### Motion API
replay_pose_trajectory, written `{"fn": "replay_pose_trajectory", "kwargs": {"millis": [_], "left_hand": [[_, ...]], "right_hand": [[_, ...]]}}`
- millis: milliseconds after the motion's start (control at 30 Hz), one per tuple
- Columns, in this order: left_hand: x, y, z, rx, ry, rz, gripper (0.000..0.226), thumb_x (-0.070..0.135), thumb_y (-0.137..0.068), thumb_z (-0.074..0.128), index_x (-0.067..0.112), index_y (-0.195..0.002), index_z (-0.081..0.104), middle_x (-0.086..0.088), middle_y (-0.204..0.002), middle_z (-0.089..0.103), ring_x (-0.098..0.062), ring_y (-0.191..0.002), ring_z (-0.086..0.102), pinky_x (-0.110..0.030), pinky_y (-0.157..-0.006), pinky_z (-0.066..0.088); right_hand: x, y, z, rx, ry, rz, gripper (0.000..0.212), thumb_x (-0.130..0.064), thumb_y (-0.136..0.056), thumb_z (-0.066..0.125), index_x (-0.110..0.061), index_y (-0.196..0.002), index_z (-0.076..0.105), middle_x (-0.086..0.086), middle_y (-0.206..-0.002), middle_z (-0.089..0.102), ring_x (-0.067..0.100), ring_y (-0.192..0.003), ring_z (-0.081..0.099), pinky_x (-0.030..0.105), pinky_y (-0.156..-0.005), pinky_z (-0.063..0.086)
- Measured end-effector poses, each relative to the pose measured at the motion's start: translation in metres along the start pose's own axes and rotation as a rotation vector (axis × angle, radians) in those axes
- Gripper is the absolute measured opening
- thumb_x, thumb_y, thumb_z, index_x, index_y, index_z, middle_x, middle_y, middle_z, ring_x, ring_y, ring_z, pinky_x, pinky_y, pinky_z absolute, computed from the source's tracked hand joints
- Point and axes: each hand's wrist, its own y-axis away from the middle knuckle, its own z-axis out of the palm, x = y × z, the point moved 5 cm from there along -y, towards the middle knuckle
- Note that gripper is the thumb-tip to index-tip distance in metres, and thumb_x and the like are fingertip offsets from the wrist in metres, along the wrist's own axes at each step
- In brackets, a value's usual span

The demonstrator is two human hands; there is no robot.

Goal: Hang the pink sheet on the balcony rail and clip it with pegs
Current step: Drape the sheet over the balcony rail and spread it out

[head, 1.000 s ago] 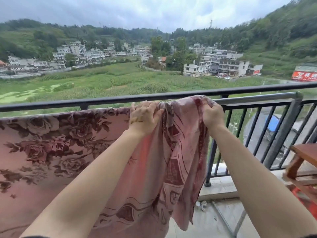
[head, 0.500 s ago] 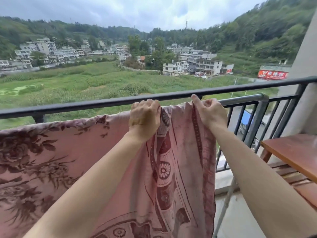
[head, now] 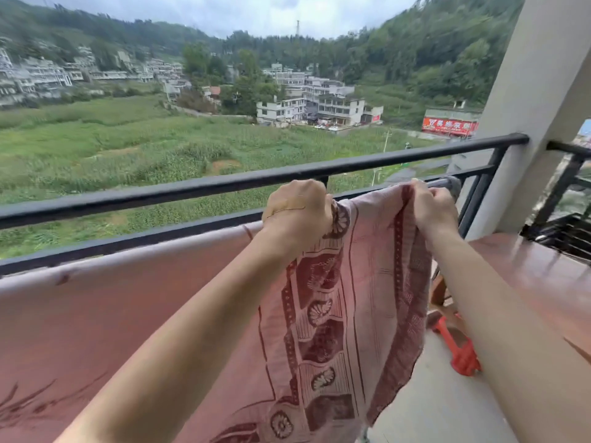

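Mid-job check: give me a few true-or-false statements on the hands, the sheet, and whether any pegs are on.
1. Both the left hand and the right hand grip the top edge of the pink sheet, below the top black rail. True.
2. A peg clips the sheet in place. False: no peg shows on the sheet or in either hand.
3. The sheet is draped over the top black rail. False: it hangs from a lower bar beneath that rail.
4. A red stool stands on the floor to the right of the sheet. True.
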Motion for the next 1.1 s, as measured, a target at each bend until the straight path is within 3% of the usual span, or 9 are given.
{"fn": "replay_pose_trajectory", "kwargs": {"millis": [200,300,367,467,600,733,833,900,1100], "left_hand": [[0.037,-0.028,0.026,-0.071,0.058,0.034,0.047,0.057,-0.094,0.042,0.021,-0.081,0.069,0.005,-0.07,0.066,-0.015,-0.064,0.061,-0.031,-0.059,0.052],[0.069,-0.039,0.043,-0.045,0.063,0.045,0.03,0.045,-0.095,0.051,0.023,-0.093,0.072,0.007,-0.082,0.069,-0.015,-0.075,0.064,-0.029,-0.06,0.048],[0.091,-0.045,0.051,0.054,0.081,0.039,0.023,0.035,-0.096,0.054,0.021,-0.099,0.071,0.006,-0.092,0.069,-0.017,-0.082,0.062,-0.03,-0.066,0.046],[0.119,-0.047,0.063,0.23,0.14,0.02,0.017,0.025,-0.096,0.052,0.015,-0.097,0.066,0.001,-0.094,0.067,-0.017,-0.082,0.056,-0.034,-0.072,0.046],[0.137,-0.041,0.091,0.359,0.045,-0.082,0.014,0.023,-0.09,0.05,0.013,-0.086,0.058,-0.003,-0.09,0.061,-0.021,-0.087,0.05,-0.037,-0.08,0.042],[0.139,-0.034,0.105,0.425,-0.077,-0.136,0.011,0.021,-0.081,0.054,0.013,-0.075,0.05,-0.005,-0.086,0.052,-0.02,-0.086,0.041,-0.034,-0.073,0.037],[0.143,-0.033,0.105,0.413,-0.061,-0.142,0.012,0.024,-0.08,0.048,0.017,-0.073,0.042,-0.002,-0.085,0.045,-0.018,-0.086,0.037,-0.036,-0.076,0.04],[0.145,-0.032,0.103,0.386,-0.069,-0.151,0.013,0.025,-0.08,0.049,0.018,-0.074,0.041,-0.001,-0.087,0.042,-0.019,-0.088,0.038,-0.038,-0.079,0.041],[0.145,-0.024,0.102,0.337,-0.101,-0.124,0.014,0.016,-0.077,0.06,0.011,-0.073,0.047,-0.007,-0.092,0.047,-0.025,-0.092,0.043,-0.038,-0.08,0.045]], "right_hand": [[0.0,-0.029,-0.007,-0.144,0.0,-0.139,0.048,-0.055,-0.086,0.062,-0.014,-0.063,0.052,0.001,-0.066,0.056,0.023,-0.07,0.055,0.032,-0.063,0.041],[-0.005,-0.043,-0.024,-0.281,-0.097,-0.255,0.025,-0.043,-0.083,0.071,-0.021,-0.078,0.062,0.002,-0.081,0.069,0.02,-0.074,0.066,0.036,-0.071,0.055],[-0.007,-0.062,-0.048,-0.221,-0.273,-0.314,0.012,-0.032,-0.083,0.073,-0.026,-0.086,0.063,0.001,-0.08,0.069,0.014,-0.067,0.066,0.038,-0.068,0.056],[0.006,-0.085,-0.074,-0.205,-0.367,-0.291,0.026,-0.035,-0.076,0.081,-0.027,-0.092,0.061,0.0,-0.084,0.068,0.01,-0.068,0.067,0.03,-0.065,0.055],[0.048,-0.098,-0.074,-0.606,-0.35,-0.07,0.057,-0.047,-0.063,0.09,-0.019,-0.106,0.065,0.004,-0.098,0.074,0.017,-0.084,0.072,0.03,-0.068,0.055],[0.077,-0.09,-0.064,-1.068,-0.248,-0.001,0.044,-0.046,-0.088,0.068,-0.007,-0.107,0.072,0.007,-0.098,0.077,0.022,-0.09,0.072,0.032,-0.08,0.056],[0.09,-0.09,-0.058,-1.26,-0.258,-0.018,0.04,-0.04,-0.091,0.065,-0.006,-0.112,0.069,0.01,-0.106,0.075,0.025,-0.1,0.072,0.037,-0.088,0.057],[0.104,-0.09,-0.051,-1.288,-0.212,-0.048,0.038,-0.034,-0.089,0.071,-0.008,-0.116,0.067,0.01,-0.109,0.075,0.027,-0.102,0.072,0.042,-0.092,0.055],[0.174,-0.074,-0.028,-1.116,0.309,-0.29,0.023,-0.022,-0.085,0.075,-0.015,-0.106,0.07,-0.001,-0.1,0.072,0.018,-0.096,0.068,0.039,-0.093,0.055]]}}
